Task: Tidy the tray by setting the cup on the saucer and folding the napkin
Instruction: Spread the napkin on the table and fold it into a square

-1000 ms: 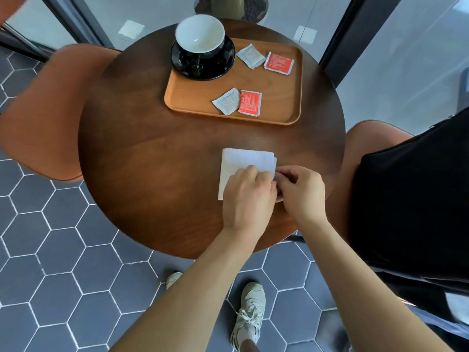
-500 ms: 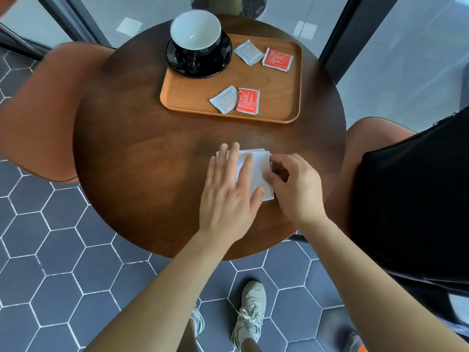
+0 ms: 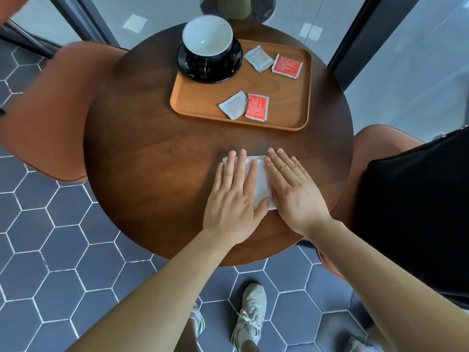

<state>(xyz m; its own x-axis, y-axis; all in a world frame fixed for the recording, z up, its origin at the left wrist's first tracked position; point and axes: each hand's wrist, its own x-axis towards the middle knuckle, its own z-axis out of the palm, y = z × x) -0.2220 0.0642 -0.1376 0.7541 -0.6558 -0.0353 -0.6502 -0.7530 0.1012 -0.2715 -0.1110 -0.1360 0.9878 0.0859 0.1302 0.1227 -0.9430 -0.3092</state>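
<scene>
A white folded napkin (image 3: 261, 181) lies on the round wooden table near its front edge. My left hand (image 3: 234, 199) rests flat on the napkin's left half, fingers spread. My right hand (image 3: 294, 191) lies flat on its right half, so only a strip of napkin shows between them. At the back, a black cup with a white inside (image 3: 206, 44) stands on a black saucer (image 3: 233, 64) at the left end of the wooden tray (image 3: 291, 120).
On the tray lie two grey sachets (image 3: 233, 105) and two red sachets (image 3: 256, 107). Orange chairs (image 3: 50, 110) stand left and right of the table (image 3: 152, 161). A black bag (image 3: 416, 207) sits on the right chair. Glass walls stand behind.
My hands went from pinching the napkin's right edge to lying flat on it. The left hand flattened first, then the right opened and pressed down beside it.
</scene>
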